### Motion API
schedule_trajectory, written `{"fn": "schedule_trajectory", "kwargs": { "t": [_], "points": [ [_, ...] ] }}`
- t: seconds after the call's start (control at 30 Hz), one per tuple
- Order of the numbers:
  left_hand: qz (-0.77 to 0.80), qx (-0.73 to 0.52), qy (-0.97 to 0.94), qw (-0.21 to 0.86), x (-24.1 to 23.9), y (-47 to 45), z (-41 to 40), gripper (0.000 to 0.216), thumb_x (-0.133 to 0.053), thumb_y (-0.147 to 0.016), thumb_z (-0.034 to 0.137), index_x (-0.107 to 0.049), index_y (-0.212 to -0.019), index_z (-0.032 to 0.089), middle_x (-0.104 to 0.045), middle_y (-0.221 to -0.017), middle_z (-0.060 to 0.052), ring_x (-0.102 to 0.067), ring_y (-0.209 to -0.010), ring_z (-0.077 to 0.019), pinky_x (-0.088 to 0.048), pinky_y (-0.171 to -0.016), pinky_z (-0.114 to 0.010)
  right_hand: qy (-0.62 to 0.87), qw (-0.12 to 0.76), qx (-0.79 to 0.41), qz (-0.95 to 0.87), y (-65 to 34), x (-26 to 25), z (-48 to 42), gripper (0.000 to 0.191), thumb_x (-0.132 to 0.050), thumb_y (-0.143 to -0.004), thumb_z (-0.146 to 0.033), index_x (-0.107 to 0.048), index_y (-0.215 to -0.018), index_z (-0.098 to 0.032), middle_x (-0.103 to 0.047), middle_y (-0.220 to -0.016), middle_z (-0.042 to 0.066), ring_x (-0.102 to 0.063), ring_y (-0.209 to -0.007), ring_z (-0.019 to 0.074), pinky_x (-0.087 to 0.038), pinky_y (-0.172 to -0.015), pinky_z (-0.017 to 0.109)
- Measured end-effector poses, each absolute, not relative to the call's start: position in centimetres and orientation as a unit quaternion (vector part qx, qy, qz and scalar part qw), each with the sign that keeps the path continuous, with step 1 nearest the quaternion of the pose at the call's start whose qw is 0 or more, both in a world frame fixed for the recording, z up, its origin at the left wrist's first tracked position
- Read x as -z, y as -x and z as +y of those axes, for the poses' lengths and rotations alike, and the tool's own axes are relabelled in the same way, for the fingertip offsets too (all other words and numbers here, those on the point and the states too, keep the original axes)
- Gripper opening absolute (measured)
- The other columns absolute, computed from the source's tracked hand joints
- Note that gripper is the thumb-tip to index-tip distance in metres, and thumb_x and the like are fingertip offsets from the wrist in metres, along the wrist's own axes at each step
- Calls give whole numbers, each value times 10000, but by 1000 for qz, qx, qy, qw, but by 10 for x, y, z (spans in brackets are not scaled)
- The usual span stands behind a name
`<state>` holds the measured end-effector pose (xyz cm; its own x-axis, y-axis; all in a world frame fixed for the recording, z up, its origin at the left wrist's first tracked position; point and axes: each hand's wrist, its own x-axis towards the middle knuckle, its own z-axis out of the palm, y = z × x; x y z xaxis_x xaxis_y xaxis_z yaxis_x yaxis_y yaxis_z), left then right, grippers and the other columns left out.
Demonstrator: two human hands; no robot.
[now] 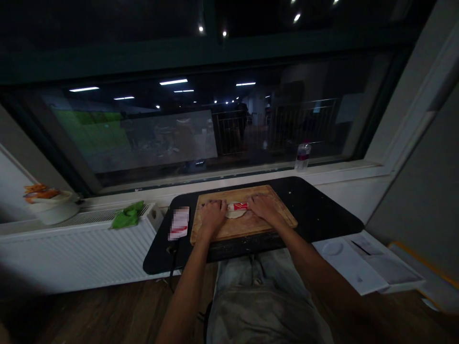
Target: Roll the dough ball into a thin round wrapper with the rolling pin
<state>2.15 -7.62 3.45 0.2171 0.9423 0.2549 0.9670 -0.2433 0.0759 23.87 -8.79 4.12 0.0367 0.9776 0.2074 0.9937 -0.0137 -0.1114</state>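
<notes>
From the head camera, both forearms reach forward over the lap to a wooden cutting board point(244, 224) that lies on a black surface point(315, 210) in front of a dark window.

The left hand point(212, 213) rests palm down on the board, its fingers curled over the left end of a red and white roller point(238, 206). The right hand point(263, 208) lies the same way over the right end. Each grip is loosely closed on the roller, fingers bent over the top rather than wrapped tight; how far the thumbs close underneath cannot be told. The roller lies crosswise between the two hands, near the far middle of the board.

Directly under the roller and touching it sits a pale flat piece of dough point(234, 215), whose rounded near edge shows just below the roller, between the hands.

To the left of the board, on the same surface, lies a small red and white packet point(179, 223), partly blurred. Farther left a green cloth point(128, 215) sits on top of a white radiator point(71, 253), and a white bowl point(53, 206) with orange pieces stands on the sill beyond it. A clear plastic bottle point(302, 156) stands on the window ledge behind the surface. Open white papers point(366, 267) lie low at the right.
</notes>
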Motion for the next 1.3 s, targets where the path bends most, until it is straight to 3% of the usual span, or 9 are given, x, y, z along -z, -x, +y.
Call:
{"fn": "schedule_trajectory", "kwargs": {
  "t": [0.23, 0.43, 0.73, 1.07, 1.3],
  "points": [
    [-621, 146, 769, 37, -34, -22, -75, 540, -352, -1177, 427, -848, -1201, 216, -805, -1343, -159, -697, -1278, -350, -507, -1074, -465, 722, 146, 48, -675, -232, -34, -114, 551, -343, -1180, -394, -836, -1261, -163, -796, -1372, 171, -724, -1294, 295, -512, -1080, 347],
    [-624, 152, 766, 35, -31, -22, -72, 575, -338, -1177, 433, -858, -1173, 189, -815, -1305, -171, -715, -1257, -341, -523, -1053, -439, 718, 115, 53, -684, -231, -37, -112, 544, -330, -1177, -365, -825, -1284, -166, -790, -1382, 166, -719, -1305, 302, -519, -1069, 353],
    [-623, 134, 768, 64, -32, -24, -74, 510, -381, -1165, 405, -855, -1238, 229, -826, -1292, -156, -750, -1207, -342, -514, -1058, -453, 689, 87, 44, -718, -244, -38, -76, 518, -364, -1165, -329, -825, -1287, -126, -796, -1374, 200, -727, -1308, 305, -499, -1109, 345],
    [-611, 110, 781, 70, -35, -23, -78, 485, -373, -1170, 376, -806, -1347, 252, -818, -1294, -157, -745, -1193, -359, -509, -1018, -465, 665, 49, 40, -745, -248, -42, -49, 442, -454, -1119, -277, -813, -1346, -152, -784, -1400, 206, -724, -1291, 374, -548, -1053, 426],
    [-643, 141, 750, 58, -32, -25, -74, 558, -364, -1172, 443, -860, -1199, 190, -820, -1247, -190, -740, -1202, -360, -519, -1017, -471, 685, 94, 37, -721, -245, -39, -65, 501, -376, -1157, -310, -820, -1311, -134, -779, -1412, 198, -712, -1320, 325, -510, -1100, 380]
  ]
}}
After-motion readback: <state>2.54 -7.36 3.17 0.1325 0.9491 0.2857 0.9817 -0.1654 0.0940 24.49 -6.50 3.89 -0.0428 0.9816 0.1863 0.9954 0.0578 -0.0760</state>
